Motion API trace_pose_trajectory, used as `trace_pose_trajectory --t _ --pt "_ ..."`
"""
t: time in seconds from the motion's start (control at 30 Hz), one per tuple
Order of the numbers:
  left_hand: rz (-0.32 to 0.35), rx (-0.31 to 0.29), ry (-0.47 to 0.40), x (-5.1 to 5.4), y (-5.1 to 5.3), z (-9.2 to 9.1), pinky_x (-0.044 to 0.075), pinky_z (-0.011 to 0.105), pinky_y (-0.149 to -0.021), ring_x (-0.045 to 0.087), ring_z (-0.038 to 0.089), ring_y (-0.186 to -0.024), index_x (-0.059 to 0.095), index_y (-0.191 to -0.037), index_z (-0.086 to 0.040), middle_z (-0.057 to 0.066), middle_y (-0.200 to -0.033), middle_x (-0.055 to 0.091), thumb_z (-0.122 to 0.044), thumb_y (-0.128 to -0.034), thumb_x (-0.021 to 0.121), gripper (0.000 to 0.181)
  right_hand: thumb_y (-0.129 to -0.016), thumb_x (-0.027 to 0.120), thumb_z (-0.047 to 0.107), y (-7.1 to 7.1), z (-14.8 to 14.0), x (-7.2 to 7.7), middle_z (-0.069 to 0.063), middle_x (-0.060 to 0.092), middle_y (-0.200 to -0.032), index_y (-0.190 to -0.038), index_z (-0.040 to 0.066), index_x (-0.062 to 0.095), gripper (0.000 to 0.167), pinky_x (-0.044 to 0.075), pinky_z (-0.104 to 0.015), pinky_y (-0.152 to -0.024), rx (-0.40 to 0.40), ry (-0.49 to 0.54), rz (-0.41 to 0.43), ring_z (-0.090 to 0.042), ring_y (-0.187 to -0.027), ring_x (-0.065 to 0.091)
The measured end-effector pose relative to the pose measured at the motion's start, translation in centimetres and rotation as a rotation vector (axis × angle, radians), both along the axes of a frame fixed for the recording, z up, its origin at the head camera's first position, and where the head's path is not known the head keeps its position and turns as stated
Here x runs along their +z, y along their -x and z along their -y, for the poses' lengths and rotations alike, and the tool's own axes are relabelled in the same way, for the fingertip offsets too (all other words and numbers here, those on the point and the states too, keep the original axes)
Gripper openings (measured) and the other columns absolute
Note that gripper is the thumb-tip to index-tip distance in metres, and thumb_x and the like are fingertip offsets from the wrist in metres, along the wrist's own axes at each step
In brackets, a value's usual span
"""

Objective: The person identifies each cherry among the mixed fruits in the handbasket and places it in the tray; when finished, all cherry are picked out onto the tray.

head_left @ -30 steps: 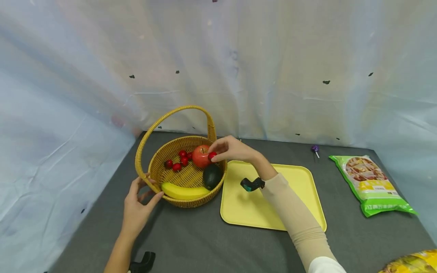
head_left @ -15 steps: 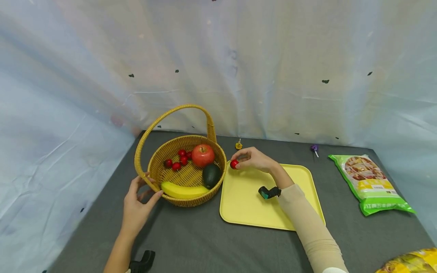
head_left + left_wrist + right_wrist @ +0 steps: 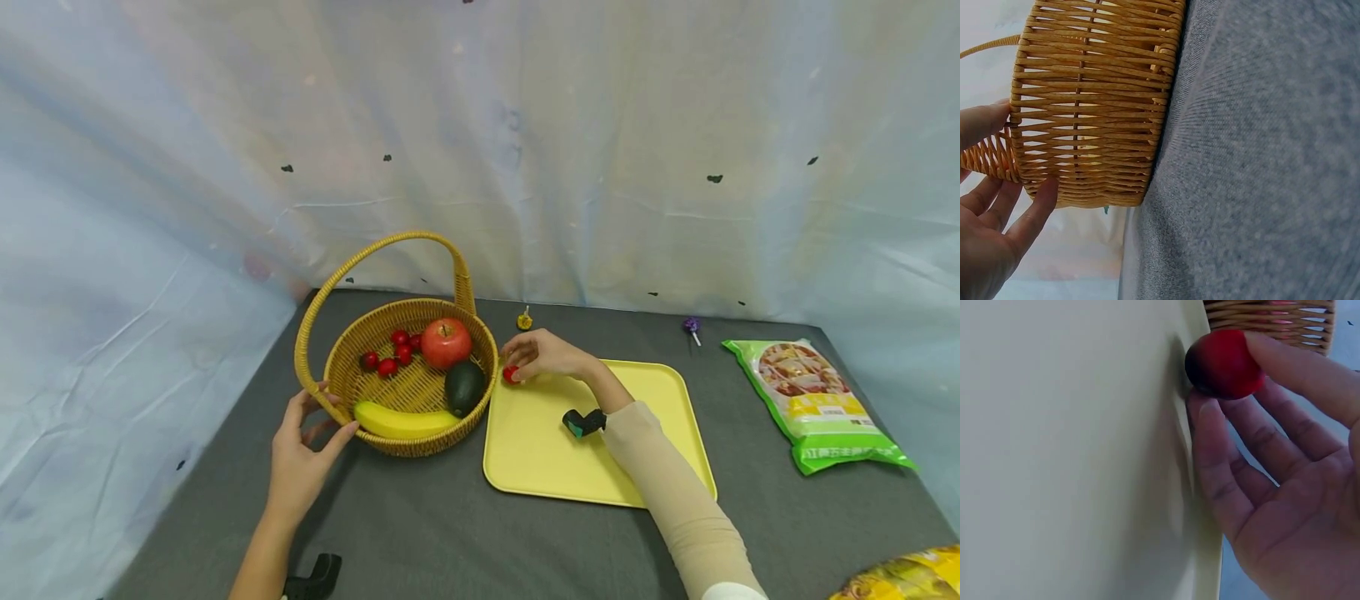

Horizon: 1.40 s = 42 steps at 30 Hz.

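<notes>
My left hand point(image 3: 298, 458) holds the yellow wicker basket point(image 3: 431, 447) by its rim at the foot of the tall handle. Between the thumb and fingers of my right hand point(image 3: 553, 354) is a red cherry point(image 3: 1225, 364), low over the far left corner of the yellow tray point(image 3: 540, 467); whether it touches the tray is unclear. Inside the basket lie a red apple point(image 3: 446, 342), a dark avocado point(image 3: 465, 387), a banana point(image 3: 405, 421) and several cherries point(image 3: 387, 367). The left wrist view shows the fingers of my left hand point(image 3: 991, 250) against the woven side.
Behind the tray lies a yellow-wrapped lollipop point(image 3: 524, 320); a purple lollipop point(image 3: 692, 326) is farther right. A green food bag point(image 3: 821, 408) lies at the right, and a yellow package point(image 3: 907, 577) at the near right corner. A pale curtain point(image 3: 600, 167) hangs behind the table.
My right hand has carried the cherry from over the basket, beside the apple, rightward to the tray's far left corner, then slightly lower. The left hand stays on the basket.
</notes>
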<state>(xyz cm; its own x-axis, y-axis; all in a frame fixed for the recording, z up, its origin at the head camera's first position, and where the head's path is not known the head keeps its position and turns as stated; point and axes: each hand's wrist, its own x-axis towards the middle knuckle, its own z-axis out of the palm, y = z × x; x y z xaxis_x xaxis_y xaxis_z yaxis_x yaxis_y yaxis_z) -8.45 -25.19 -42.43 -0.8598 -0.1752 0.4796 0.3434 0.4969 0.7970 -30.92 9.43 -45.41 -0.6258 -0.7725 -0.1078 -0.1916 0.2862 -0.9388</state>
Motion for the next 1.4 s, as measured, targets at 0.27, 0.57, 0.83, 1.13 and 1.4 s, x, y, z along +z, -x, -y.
trace_pose_trajectory --t 0.27,0.57,0.83,1.13,1.4 --pt "-0.012 -0.004 0.007 0.0 0.0 -0.1 0.055 0.018 -0.086 0.055 0.016 -0.114 0.046 -0.140 0.006 0.024 -0.117 0.058 0.014 -0.0814 0.075 0.066 -0.088 0.073 -0.003 -0.2 -0.2 0.1 -0.024 0.069 -0.109 -0.126 -0.012 0.059 0.041 0.061 -0.042 -0.080 -0.059 -0.025 -0.031 -0.031 -0.096 0.068" --pt "-0.007 -0.003 0.003 0.0 0.0 -0.1 0.056 0.019 -0.087 0.055 0.019 -0.113 0.046 -0.141 0.005 0.024 -0.117 0.057 0.014 -0.0819 0.074 0.066 -0.089 0.072 -0.001 -0.4 -0.3 0.0 -0.023 0.071 -0.095 -0.108 -0.013 0.068 0.023 0.062 -0.041 -0.075 -0.063 -0.032 -0.110 -0.036 -0.087 0.069" --pt "-0.011 -0.010 -0.005 -0.1 0.0 0.0 0.056 0.019 -0.088 0.054 0.014 -0.115 0.045 -0.140 0.006 0.024 -0.117 0.058 0.015 -0.0812 0.074 0.066 -0.086 0.075 0.000 -0.6 -0.3 0.0 -0.021 0.068 -0.101 -0.117 -0.013 0.063 0.036 0.061 -0.031 -0.075 -0.070 -0.062 -0.129 -0.025 -0.089 0.068" --pt "0.000 0.000 0.001 -0.1 0.0 0.0 0.055 0.018 -0.087 0.054 0.016 -0.115 0.046 -0.140 0.006 0.025 -0.117 0.057 0.015 -0.0814 0.074 0.066 -0.084 0.078 0.001 -1.0 0.4 0.1 -0.018 0.067 -0.100 -0.114 -0.008 0.066 0.033 0.058 -0.029 -0.072 -0.053 -0.106 -0.223 -0.021 -0.086 0.066" --pt "-0.006 -0.005 -0.004 0.0 0.0 0.0 0.055 0.018 -0.088 0.054 0.014 -0.115 0.046 -0.140 0.006 0.025 -0.116 0.058 0.016 -0.0810 0.074 0.066 -0.085 0.076 -0.002 -1.1 0.4 -0.1 -0.012 0.068 -0.091 -0.108 -0.007 0.067 0.025 0.056 -0.026 -0.066 -0.092 -0.117 -0.235 -0.017 -0.080 0.064"
